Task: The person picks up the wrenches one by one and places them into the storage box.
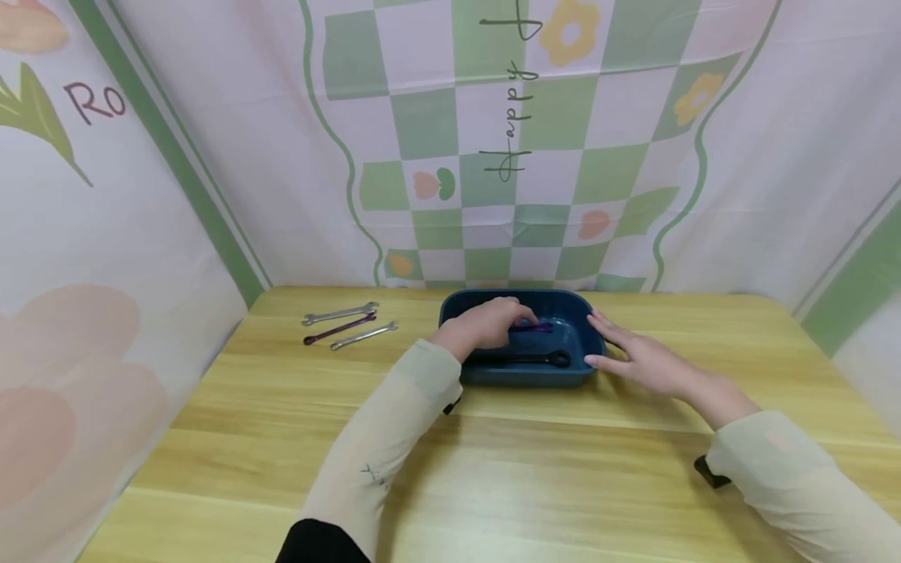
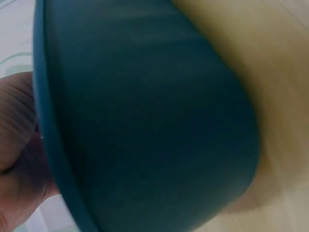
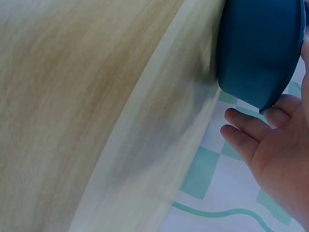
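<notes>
L hand (image 1: 491, 322) in rounded-rect. bin (image 1: 528, 378)

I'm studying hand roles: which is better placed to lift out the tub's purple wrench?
Likely the left hand: it is inside the tub, at the purple wrench, while the right hand is at the tub's edge.

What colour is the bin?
The bin is dark blue, clearest in the head view.

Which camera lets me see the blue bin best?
The head view: it looks down into the blue bin and shows its inside and most of its rim. The left wrist view has mostly outer wall, up close. The right wrist view has part of its outside, by the right hand.
</notes>
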{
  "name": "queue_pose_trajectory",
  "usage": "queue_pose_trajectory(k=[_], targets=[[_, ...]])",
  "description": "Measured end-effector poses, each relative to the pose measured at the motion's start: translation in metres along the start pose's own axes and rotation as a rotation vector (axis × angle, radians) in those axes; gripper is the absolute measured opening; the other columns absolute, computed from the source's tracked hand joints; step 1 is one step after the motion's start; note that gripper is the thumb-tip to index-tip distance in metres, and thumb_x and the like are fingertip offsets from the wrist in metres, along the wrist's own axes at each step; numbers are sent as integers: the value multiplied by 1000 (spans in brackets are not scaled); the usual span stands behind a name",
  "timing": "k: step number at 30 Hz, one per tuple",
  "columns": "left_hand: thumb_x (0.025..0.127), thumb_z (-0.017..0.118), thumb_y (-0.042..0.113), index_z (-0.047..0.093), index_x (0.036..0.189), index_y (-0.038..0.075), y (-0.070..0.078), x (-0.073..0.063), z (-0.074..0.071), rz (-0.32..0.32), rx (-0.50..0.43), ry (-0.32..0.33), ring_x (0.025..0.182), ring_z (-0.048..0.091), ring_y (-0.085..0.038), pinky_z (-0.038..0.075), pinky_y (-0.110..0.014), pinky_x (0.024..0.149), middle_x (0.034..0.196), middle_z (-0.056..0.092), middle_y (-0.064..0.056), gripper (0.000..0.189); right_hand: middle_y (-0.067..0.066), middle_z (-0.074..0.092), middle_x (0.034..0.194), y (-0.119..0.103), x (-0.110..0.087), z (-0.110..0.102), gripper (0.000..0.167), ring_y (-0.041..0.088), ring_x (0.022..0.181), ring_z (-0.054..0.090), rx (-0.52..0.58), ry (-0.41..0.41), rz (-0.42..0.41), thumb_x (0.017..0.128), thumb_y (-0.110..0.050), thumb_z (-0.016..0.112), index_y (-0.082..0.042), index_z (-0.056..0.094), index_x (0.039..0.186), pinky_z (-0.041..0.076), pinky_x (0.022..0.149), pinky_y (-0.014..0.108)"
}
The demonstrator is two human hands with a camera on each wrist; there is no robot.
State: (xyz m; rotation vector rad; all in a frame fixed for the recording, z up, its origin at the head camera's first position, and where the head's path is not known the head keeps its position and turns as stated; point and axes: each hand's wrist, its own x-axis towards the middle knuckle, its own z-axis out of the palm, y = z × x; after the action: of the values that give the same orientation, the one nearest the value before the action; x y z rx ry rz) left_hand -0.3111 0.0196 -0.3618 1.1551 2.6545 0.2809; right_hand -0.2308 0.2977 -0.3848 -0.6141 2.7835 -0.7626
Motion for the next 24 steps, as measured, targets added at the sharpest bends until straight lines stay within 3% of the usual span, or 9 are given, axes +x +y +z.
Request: queue_pose_trajectory(k=[11, 24], targets=[[96, 57, -11, 61, 143, 19, -1, 8, 10, -39, -4, -27, 115, 56, -16, 48, -24, 95, 127, 59, -5, 56, 20, 5, 169, 0, -1, 0, 84, 56, 145, 21, 10, 9, -14, 105, -45, 57, -4, 14, 164, 24, 112, 72], [97, 57, -9, 65, 139, 20, 3, 16, 28, -38, 14, -62, 113, 58, -16, 49, -24, 94, 126, 61, -5, 52, 22, 7, 168, 0, -3, 2, 84, 55, 145, 23, 13, 22, -18, 105, -45, 57, -2, 15, 163, 24, 112, 72]])
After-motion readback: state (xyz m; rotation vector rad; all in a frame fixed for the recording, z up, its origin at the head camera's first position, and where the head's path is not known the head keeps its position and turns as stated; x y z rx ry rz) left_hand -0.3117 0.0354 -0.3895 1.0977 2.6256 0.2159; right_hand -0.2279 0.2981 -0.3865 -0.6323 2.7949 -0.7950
